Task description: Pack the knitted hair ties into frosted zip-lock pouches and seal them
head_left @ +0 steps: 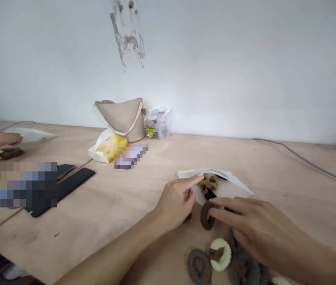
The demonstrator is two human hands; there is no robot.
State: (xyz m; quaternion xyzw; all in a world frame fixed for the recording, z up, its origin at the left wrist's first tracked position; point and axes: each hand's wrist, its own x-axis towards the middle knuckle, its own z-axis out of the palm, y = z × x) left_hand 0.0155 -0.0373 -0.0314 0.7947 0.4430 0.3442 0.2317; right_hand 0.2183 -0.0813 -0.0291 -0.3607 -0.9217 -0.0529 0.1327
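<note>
2 hands (173,208) (253,225) on fuzzy hair ties (207,215)

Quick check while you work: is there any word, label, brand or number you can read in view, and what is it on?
No text is readable.
The yellow print on the white plastic bag: too blurred to read.
The bottle labels in the clear plastic bag: too small to read.
Two pixelated patches: nothing legible.

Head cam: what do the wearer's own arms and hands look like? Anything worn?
The left hand and right hand are bare, with no gloves, rings, watch or bracelet visible. The forearms show no sleeves or cables in frame.
</note>
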